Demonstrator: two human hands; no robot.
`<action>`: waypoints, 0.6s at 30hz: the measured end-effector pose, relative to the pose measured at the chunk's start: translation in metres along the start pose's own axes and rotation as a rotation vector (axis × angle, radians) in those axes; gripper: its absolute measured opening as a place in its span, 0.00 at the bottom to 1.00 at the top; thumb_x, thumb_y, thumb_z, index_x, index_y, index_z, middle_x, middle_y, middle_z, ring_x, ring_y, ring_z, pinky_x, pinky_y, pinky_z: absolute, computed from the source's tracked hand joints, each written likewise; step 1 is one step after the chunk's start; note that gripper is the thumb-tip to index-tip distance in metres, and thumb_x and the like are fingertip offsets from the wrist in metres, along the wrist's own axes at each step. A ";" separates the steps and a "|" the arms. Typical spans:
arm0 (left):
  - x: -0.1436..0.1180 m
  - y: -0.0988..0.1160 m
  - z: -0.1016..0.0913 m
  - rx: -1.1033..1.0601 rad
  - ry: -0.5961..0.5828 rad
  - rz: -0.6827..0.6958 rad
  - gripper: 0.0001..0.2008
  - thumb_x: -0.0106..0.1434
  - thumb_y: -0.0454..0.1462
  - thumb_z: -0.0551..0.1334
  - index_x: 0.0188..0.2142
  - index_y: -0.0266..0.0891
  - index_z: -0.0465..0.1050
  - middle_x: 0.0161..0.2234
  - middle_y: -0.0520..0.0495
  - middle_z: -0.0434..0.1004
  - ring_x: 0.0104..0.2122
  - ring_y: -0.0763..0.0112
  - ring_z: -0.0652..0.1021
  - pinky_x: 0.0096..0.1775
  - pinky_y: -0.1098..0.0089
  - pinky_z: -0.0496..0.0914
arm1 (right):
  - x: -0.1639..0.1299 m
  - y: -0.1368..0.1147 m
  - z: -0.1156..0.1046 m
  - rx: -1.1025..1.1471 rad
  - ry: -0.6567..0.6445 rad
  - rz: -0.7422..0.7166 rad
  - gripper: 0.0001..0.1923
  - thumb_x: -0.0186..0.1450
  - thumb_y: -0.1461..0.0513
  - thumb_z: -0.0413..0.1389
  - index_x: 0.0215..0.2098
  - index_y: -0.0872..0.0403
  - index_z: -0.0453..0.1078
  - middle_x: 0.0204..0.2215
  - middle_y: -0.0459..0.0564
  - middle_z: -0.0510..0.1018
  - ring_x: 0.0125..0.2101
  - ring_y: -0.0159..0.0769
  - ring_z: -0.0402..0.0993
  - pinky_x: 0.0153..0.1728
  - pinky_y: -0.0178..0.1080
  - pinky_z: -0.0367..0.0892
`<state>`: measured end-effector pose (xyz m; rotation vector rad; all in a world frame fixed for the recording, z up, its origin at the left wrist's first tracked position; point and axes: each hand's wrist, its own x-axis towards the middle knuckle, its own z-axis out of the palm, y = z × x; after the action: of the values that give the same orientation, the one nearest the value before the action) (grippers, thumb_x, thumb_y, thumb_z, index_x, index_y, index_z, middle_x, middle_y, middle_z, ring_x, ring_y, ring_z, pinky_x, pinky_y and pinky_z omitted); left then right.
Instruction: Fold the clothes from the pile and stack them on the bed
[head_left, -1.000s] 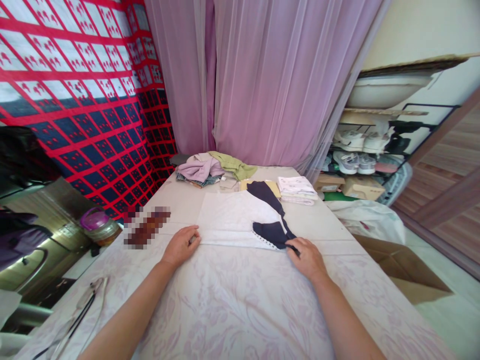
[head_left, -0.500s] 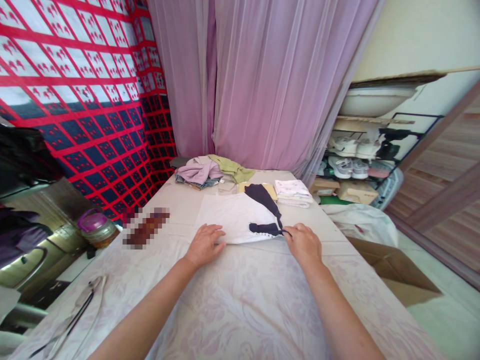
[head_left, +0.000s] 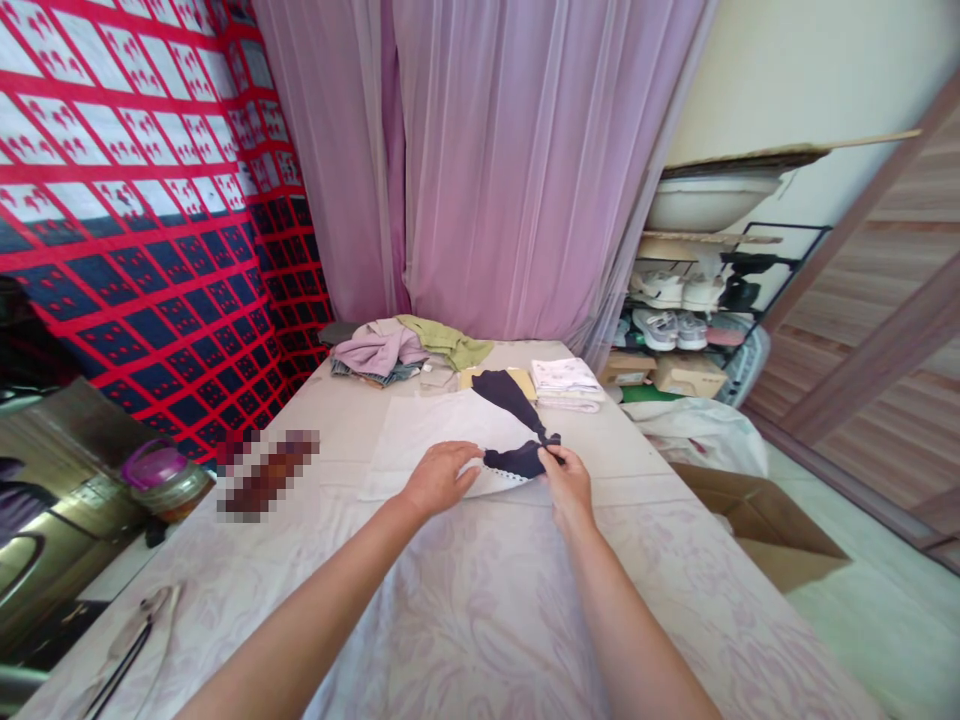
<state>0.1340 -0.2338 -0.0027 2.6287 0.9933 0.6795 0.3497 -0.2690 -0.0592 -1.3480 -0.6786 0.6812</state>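
The white garment (head_left: 442, 435) with its navy trim (head_left: 517, 410) lies flat on the cloth-covered counter (head_left: 480, 610), just ahead of both hands, at about 12 o'clock from the person. The left hand (head_left: 439, 478) rests palm down on the garment's near hem, fingers (head_left: 466, 462) spread and loosely curled, pressing the fabric rather than pinching it. The right hand (head_left: 566, 478) sits at 3 o'clock of the left one, its fingers (head_left: 551, 456) closed on the navy trim where the dark strip narrows to a knot.

Half a second ago the hands were well apart, one at each end of the near hem; now they have drawn in toward each other and stand near together over the garment's right half. The left hand has slid rightward along the hem. The near edge has moved up the counter with them.

Beyond the garment, at 11 o'clock, sits a heap of loose clothes (head_left: 405, 350); at 1 o'clock, a small stack of folded white cloths (head_left: 566, 378). A lidded jar (head_left: 161, 478) stands off the counter's edge at 9 o'clock, and a cardboard box (head_left: 757, 530) lies on the floor at 3 o'clock.
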 end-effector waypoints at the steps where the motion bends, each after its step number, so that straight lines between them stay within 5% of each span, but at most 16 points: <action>1: 0.004 0.002 -0.001 -0.014 0.007 0.006 0.15 0.64 0.38 0.56 0.48 0.43 0.72 0.50 0.46 0.76 0.51 0.64 0.74 0.54 0.62 0.66 | 0.001 -0.003 0.007 0.044 -0.021 0.008 0.19 0.47 0.54 0.59 0.36 0.53 0.69 0.25 0.46 0.77 0.24 0.36 0.72 0.24 0.36 0.67; 7: 0.040 0.007 -0.023 -0.090 0.039 0.071 0.28 0.60 0.42 0.61 0.59 0.43 0.61 0.59 0.43 0.66 0.58 0.62 0.67 0.58 0.59 0.61 | 0.001 -0.034 0.030 0.149 -0.377 -0.143 0.25 0.47 0.63 0.57 0.45 0.49 0.62 0.33 0.44 0.78 0.32 0.36 0.75 0.33 0.37 0.69; 11: 0.065 0.006 -0.041 -0.065 -0.090 0.113 0.36 0.52 0.45 0.68 0.59 0.41 0.61 0.64 0.38 0.56 0.63 0.55 0.58 0.60 0.55 0.54 | -0.003 -0.055 0.035 0.149 -0.576 -0.154 0.29 0.50 0.64 0.56 0.50 0.47 0.59 0.32 0.43 0.79 0.32 0.35 0.76 0.35 0.38 0.69; 14: 0.076 0.004 -0.050 -0.053 -0.191 0.112 0.25 0.51 0.46 0.68 0.47 0.41 0.72 0.59 0.40 0.65 0.59 0.53 0.63 0.58 0.57 0.58 | -0.005 -0.067 0.037 0.157 -0.611 -0.158 0.28 0.51 0.64 0.56 0.50 0.47 0.59 0.32 0.43 0.78 0.32 0.35 0.76 0.35 0.38 0.69; 18: 0.083 0.005 -0.057 -0.160 -0.221 0.109 0.17 0.52 0.45 0.66 0.39 0.41 0.74 0.40 0.50 0.77 0.42 0.65 0.75 0.45 0.68 0.66 | -0.002 -0.072 0.039 0.173 -0.547 -0.197 0.27 0.51 0.62 0.59 0.48 0.47 0.60 0.32 0.42 0.77 0.33 0.34 0.75 0.36 0.38 0.69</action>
<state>0.1624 -0.1781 0.0759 2.5621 0.7069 0.4573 0.3217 -0.2535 0.0166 -0.9192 -1.1448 0.9347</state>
